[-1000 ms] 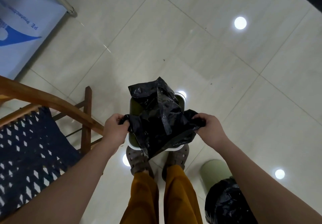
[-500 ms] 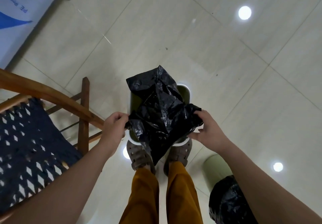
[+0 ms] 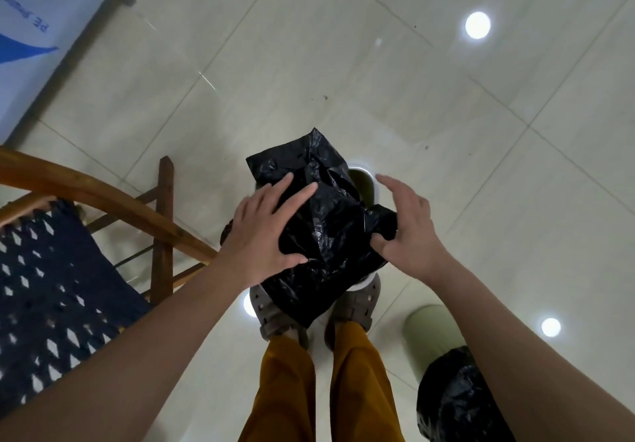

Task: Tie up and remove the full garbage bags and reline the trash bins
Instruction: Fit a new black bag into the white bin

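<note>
A crumpled black garbage bag [image 3: 323, 225] hangs over a small olive-green trash bin [image 3: 364, 184] on the floor in front of my feet; most of the bin is hidden beneath it. My left hand [image 3: 264, 235] lies flat on the bag's left side with fingers spread and the thumb tucked under a fold. My right hand [image 3: 405, 232] pinches the bag's right corner with thumb and lower fingers while the other fingers stay raised.
A second green bin [image 3: 436, 335] lined with a black bag [image 3: 453, 397] stands at lower right by my right arm. A wooden chair [image 3: 103, 197] with a navy woven seat is at left. A blue-and-white panel [image 3: 37, 29] leans at upper left. Glossy tiled floor all around.
My left hand let go of the bag's left edge and moved on top of it with fingers spread. My right hand opened its upper fingers but keeps the right corner. The view tilted down.
</note>
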